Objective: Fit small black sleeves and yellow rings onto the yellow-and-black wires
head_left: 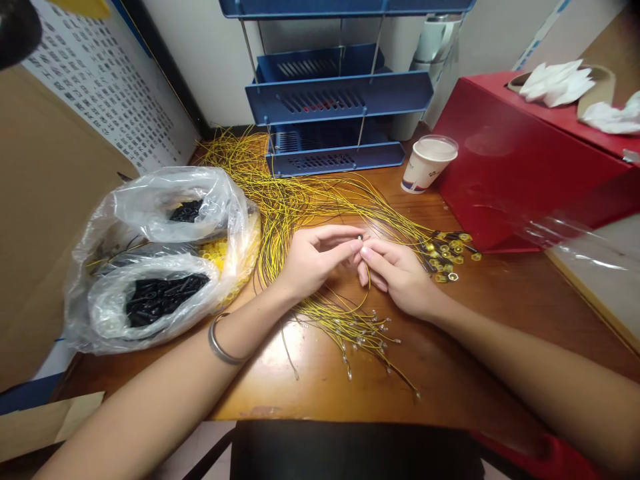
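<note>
My left hand (pixel 313 263) and my right hand (pixel 403 277) meet over the table with fingertips touching. Between the left thumb and forefinger shows a small black piece (pixel 359 237), mostly covered. A thin yellow-and-black wire (pixel 369 277) runs down from the right hand's pinch. Below the hands, several wire ends with small clear tips (pixel 365 337) fan out on the wood. A long bundle of yellow and black wires (pixel 300 200) lies behind the hands. Right of them, other wires end in black sleeves with yellow hexagonal caps (pixel 445 253).
At left stands a clear plastic bag (pixel 80 280) holding black tubes (pixel 165 300), smaller black parts (pixel 186 211) and yellow parts (pixel 215 257). Blue tray shelves (pixel 340 93), a paper cup (pixel 429 167) and a red box (pixel 510 167) with tissues border the back and right.
</note>
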Demonstrator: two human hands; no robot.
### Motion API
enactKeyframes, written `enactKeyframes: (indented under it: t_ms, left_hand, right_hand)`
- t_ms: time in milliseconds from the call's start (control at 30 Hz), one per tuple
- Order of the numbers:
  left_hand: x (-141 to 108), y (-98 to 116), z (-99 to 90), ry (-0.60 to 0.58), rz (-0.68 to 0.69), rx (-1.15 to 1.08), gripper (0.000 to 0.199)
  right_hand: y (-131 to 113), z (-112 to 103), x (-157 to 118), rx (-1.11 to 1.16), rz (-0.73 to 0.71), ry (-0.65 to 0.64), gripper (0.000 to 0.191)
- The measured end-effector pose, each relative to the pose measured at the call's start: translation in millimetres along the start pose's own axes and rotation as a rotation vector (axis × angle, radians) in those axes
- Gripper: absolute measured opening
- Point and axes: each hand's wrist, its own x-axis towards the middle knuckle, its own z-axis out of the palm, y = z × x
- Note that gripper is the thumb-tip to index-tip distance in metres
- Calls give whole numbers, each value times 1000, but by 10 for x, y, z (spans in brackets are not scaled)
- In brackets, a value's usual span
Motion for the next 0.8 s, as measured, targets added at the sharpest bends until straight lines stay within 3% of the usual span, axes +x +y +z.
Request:
enactKeyframes:
  t_ms: [800]
  left_hand:
    - [8,-17,-2,14,53,69,18]
  right_hand:
    - [-19,-12,-19,-35,-9,20,29]
